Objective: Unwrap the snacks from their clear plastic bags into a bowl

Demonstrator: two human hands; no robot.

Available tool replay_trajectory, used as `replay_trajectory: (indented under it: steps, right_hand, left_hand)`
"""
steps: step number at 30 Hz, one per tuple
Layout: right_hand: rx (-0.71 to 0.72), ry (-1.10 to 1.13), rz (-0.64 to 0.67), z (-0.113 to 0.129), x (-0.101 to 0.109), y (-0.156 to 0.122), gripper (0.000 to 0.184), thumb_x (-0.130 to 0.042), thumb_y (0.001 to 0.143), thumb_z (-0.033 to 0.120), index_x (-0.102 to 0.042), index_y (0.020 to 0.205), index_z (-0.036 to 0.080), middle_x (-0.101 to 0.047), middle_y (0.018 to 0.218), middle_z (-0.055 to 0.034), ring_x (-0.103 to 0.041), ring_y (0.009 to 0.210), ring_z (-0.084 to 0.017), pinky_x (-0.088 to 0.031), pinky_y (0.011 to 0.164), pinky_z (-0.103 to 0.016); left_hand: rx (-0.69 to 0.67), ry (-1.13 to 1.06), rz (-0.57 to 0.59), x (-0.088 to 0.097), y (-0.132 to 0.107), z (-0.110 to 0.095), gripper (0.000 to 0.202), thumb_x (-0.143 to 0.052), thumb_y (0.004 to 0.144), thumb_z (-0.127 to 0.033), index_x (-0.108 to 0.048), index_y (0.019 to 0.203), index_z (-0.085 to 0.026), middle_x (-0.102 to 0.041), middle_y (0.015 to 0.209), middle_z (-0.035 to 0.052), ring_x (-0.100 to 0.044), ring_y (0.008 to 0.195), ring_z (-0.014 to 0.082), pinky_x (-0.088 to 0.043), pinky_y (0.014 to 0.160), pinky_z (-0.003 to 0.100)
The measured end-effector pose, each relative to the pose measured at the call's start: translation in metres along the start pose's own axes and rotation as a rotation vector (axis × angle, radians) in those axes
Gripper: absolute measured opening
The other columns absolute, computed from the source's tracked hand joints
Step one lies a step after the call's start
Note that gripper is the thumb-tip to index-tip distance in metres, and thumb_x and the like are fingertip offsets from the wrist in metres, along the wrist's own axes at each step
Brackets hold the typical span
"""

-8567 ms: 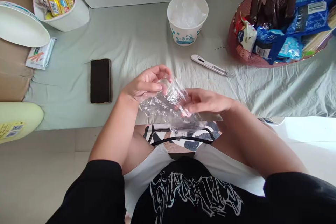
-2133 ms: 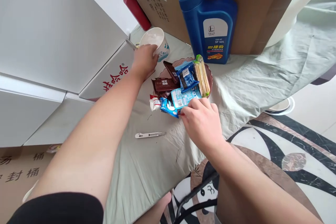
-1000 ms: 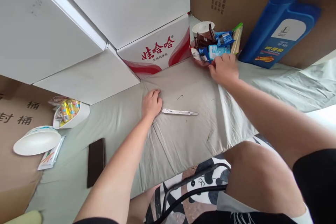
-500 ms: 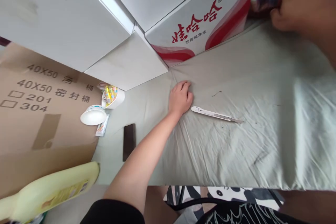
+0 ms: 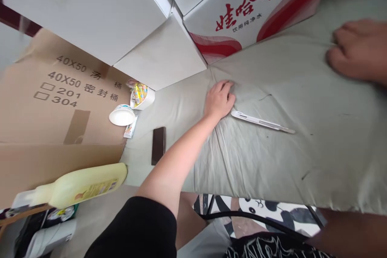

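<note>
My left hand (image 5: 219,99) rests palm down on the pale green cloth (image 5: 272,157) covering the table, fingers loosely curled, holding nothing. A white utility knife (image 5: 262,121) lies on the cloth just right of that hand, apart from it. My right hand (image 5: 356,52) lies on the cloth at the right edge of view, blurred, fingers bent, with nothing visible in it.
A white carton with red lettering (image 5: 256,8) stands behind the cloth. At the left are a dark phone (image 5: 159,145), a white paper bowl (image 5: 121,115), a cup of snack packets (image 5: 140,96), a large cardboard box (image 5: 54,100) and a yellow bottle (image 5: 81,185).
The camera has swung left, so the snack basket has left the view. My right hand has come off the basket down onto the cloth. My left hand stays beside the knife.
</note>
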State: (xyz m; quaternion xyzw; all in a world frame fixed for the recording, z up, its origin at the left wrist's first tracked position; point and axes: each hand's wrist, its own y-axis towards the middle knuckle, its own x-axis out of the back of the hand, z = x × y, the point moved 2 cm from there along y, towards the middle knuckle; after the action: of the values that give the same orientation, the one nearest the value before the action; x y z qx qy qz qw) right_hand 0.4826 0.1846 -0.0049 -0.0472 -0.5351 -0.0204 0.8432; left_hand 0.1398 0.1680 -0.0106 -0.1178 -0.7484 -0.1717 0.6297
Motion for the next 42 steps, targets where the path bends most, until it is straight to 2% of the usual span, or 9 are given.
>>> replay_trajectory:
  steps: [4,9,15,19,23,28,34,38,42]
  right_hand:
    - [0.174,-0.223,-0.062,0.021,-0.043,-0.113,0.090,-0.016,0.102,0.059,-0.050,0.151,-0.008,-0.047,0.159,-0.0338,-0.043,0.153,-0.043,-0.039,0.119,-0.058]
    - [0.241,-0.313,-0.153,0.031,-0.066,-0.215,0.078,-0.017,0.103,0.051,-0.056,0.149,0.002,-0.052,0.161,-0.0216,-0.046,0.153,-0.035,-0.039,0.127,-0.053]
    - [0.271,-0.230,-0.180,0.033,-0.068,-0.246,0.060,-0.032,0.098,0.050,-0.060,0.141,0.018,-0.064,0.149,-0.0175,-0.058,0.143,-0.039,-0.048,0.120,-0.058]
    - [0.094,-0.272,-0.153,0.043,-0.066,-0.244,0.055,-0.033,0.091,0.048,-0.060,0.132,0.023,-0.063,0.147,-0.0195,-0.059,0.139,-0.044,-0.053,0.113,-0.063]
    - [0.099,-0.366,-0.048,0.082,-0.049,-0.228,0.046,-0.042,0.084,0.048,-0.069,0.111,0.022,-0.073,0.124,-0.0223,-0.073,0.111,-0.048,-0.062,0.091,-0.063]
    - [0.505,-0.287,-0.037,0.210,-0.051,-0.181,0.032,-0.049,0.090,0.045,-0.072,0.100,0.026,-0.078,0.101,-0.0117,-0.076,0.078,-0.028,-0.060,0.065,-0.040]
    - [0.988,-0.265,0.060,0.449,-0.146,-0.101,0.034,-0.045,0.096,0.027,-0.068,0.120,0.020,-0.074,0.117,-0.0142,-0.070,0.087,-0.025,-0.057,0.075,-0.038]
    - [1.057,-0.303,0.043,0.576,-0.209,-0.050,0.046,-0.049,0.092,0.016,-0.059,0.137,0.015,-0.063,0.138,-0.0201,-0.058,0.124,-0.036,-0.050,0.101,-0.052]
    - [0.879,-0.333,0.077,0.622,-0.245,-0.022,0.052,-0.057,0.088,0.013,-0.055,0.140,0.010,-0.056,0.140,-0.0231,-0.056,0.122,-0.038,-0.046,0.103,-0.055]
  left_hand:
    - [0.020,-0.075,-0.013,-0.003,0.002,0.000,0.044,-0.048,0.097,-0.014,-0.067,0.137,-0.017,-0.065,0.146,0.0125,-0.059,0.136,0.0275,-0.044,0.117,0.040]
    - [0.216,-0.564,-0.090,0.013,-0.004,-0.001,0.030,-0.060,0.090,-0.013,-0.068,0.119,-0.017,-0.070,0.133,0.0107,-0.063,0.126,0.0227,-0.046,0.110,0.033]
    - [0.454,-1.187,-0.356,0.056,-0.129,0.001,0.026,-0.054,0.090,-0.026,-0.042,0.067,-0.022,-0.038,0.062,-0.0060,-0.042,0.061,0.0103,-0.036,0.061,0.023]
    - [0.364,-1.449,0.016,0.073,-0.210,-0.004,0.040,-0.051,0.091,-0.030,-0.027,0.059,-0.023,-0.025,0.055,-0.0074,-0.025,0.051,0.0089,-0.020,0.050,0.027]
    - [-0.086,-1.243,0.309,0.106,-0.240,-0.002,0.046,-0.053,0.095,-0.035,-0.037,0.054,-0.022,-0.039,0.048,-0.0046,-0.036,0.047,0.0100,-0.027,0.051,0.030]
    - [-0.287,-0.844,0.494,0.131,-0.251,0.018,0.037,-0.052,0.099,-0.039,-0.054,0.067,-0.020,-0.065,0.071,0.0021,-0.056,0.068,0.0168,-0.032,0.057,0.031]
    - [-0.188,-0.645,0.545,0.121,-0.256,0.046,0.016,-0.060,0.089,-0.028,-0.069,0.095,-0.016,-0.078,0.097,0.0107,-0.072,0.080,0.0245,-0.041,0.057,0.032]
    - [-0.059,-0.711,0.516,0.120,-0.263,0.059,0.021,-0.058,0.089,-0.027,-0.072,0.101,-0.015,-0.079,0.095,0.0120,-0.075,0.083,0.0260,-0.045,0.062,0.033]
    - [-0.093,-0.690,0.582,0.126,-0.265,0.067,0.016,-0.060,0.090,-0.021,-0.074,0.094,-0.014,-0.080,0.094,0.0108,-0.075,0.083,0.0265,-0.046,0.060,0.033]
